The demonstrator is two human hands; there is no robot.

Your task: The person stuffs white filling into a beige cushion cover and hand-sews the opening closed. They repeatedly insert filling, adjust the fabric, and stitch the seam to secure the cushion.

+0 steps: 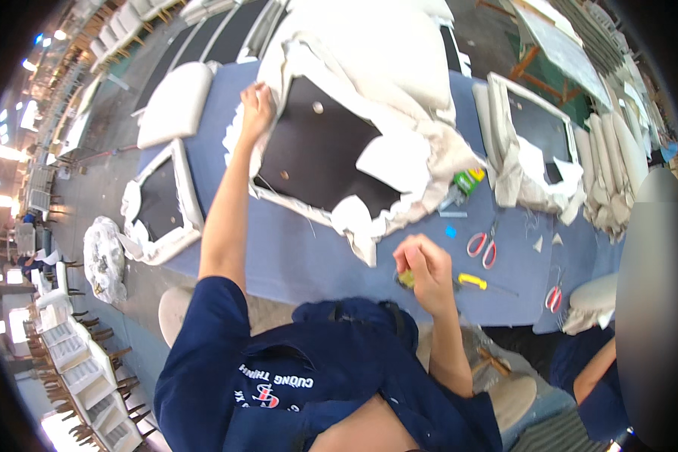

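Observation:
A large upholstered panel with a black backing (316,143) lies in front of me, its cream fabric (448,151) bunched around the rim. My left hand (257,111) is closed at the panel's far left edge, fingers curled on the fabric there. A thin thread (294,205) runs across the near left part of the panel. Nearer to me, my right hand (427,273) is raised over the table edge with its fingers curled together; what they hold is hidden. A small yellowish thing (406,279) shows beside that hand, too blurred to name.
Red-handled scissors (483,247), a yellow-handled tool (473,282) and a green packet (468,182) lie on the blue table (279,264). More red-handled scissors (554,299) lie farther right. Smaller panels stand left (190,177) and right (497,113). A co-worker's arm (595,371) is at right.

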